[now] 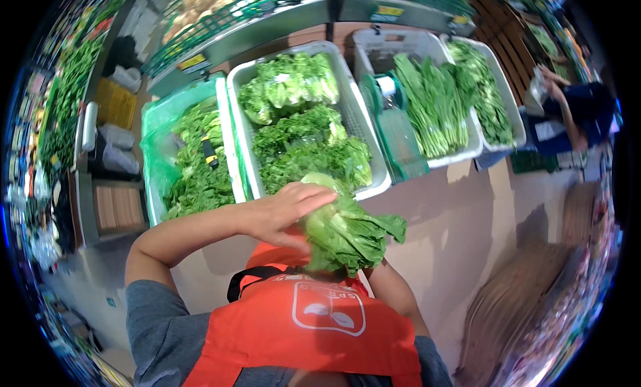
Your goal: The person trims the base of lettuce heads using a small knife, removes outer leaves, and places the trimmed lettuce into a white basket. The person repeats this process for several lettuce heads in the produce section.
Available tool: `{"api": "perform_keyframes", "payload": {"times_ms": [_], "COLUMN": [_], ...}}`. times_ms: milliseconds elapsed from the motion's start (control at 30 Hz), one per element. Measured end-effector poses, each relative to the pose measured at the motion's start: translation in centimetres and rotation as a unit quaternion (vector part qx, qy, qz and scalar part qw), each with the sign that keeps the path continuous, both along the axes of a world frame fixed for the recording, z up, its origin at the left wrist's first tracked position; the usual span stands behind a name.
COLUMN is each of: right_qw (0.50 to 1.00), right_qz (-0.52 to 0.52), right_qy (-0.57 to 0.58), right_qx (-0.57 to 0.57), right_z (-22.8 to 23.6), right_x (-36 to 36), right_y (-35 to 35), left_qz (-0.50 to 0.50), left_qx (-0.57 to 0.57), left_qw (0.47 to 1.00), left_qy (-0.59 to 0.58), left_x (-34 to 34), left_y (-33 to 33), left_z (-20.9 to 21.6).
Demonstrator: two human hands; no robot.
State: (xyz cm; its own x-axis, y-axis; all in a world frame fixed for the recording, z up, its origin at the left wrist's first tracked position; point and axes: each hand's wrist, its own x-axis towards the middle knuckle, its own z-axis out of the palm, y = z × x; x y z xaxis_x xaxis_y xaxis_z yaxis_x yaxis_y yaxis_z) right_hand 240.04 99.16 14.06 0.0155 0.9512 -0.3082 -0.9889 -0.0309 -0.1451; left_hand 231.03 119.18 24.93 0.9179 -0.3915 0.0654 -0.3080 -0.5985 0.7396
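Note:
A leafy green lettuce (350,230) is held up in front of my chest, its pale base toward the crate and its leaves spreading right. My left hand (287,210) is closed on its left side, fingers laid across near the base and thumb lower down, slightly blurred. My right forearm reaches up behind the leaves, and the lettuce hides that hand. Just beyond is a white crate (230,87) with rows of lettuce heads (304,83), some in clear wrapping.
Left stands a crate lined with green plastic (157,130), with a black-and-yellow tool (209,151) on its greens. Rightward are a teal plastic holder (404,137), a crate of long-leaved greens (431,103) and another crate of greens (481,87). Another person (567,117) stands far right.

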Motion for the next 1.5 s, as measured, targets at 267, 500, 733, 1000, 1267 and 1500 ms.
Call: {"api": "perform_keyframes", "payload": {"times_ms": [267, 500, 733, 1000, 1267, 1500], "right_qw": [0.987, 0.788, 0.520, 0.289, 0.563, 0.595], "right_qz": [0.087, 0.075, 0.258, 0.146, 0.149, 0.210], "right_qy": [-0.131, -0.589, -0.783, -0.932, -0.802, -0.772], "right_qx": [-0.041, -0.165, -0.225, -0.162, 0.132, 0.076], "right_z": [-2.3, -2.0, -2.0, -2.6, 6.0, 6.7], "right_x": [0.5, -0.6, -4.3, -8.5, -16.0, -16.3], "right_y": [9.9, 24.6, 32.5, 35.0, 38.1, 38.9], "left_qz": [0.343, 0.546, 0.567, 0.589, 0.516, 0.481], "left_qx": [-0.057, -0.405, -0.538, -0.340, -0.619, -0.788], "left_qw": [0.938, 0.726, 0.623, 0.731, 0.591, 0.383], "left_qy": [0.014, 0.101, 0.036, 0.058, -0.035, -0.003], "left_x": [-7.7, -17.7, -23.8, -25.0, -24.1, -23.3], "left_y": [5.0, 9.7, 14.7, 19.6, 20.8, 18.1], "left_z": [-3.0, -8.7, -11.0, -10.2, -10.1, -10.9]}}
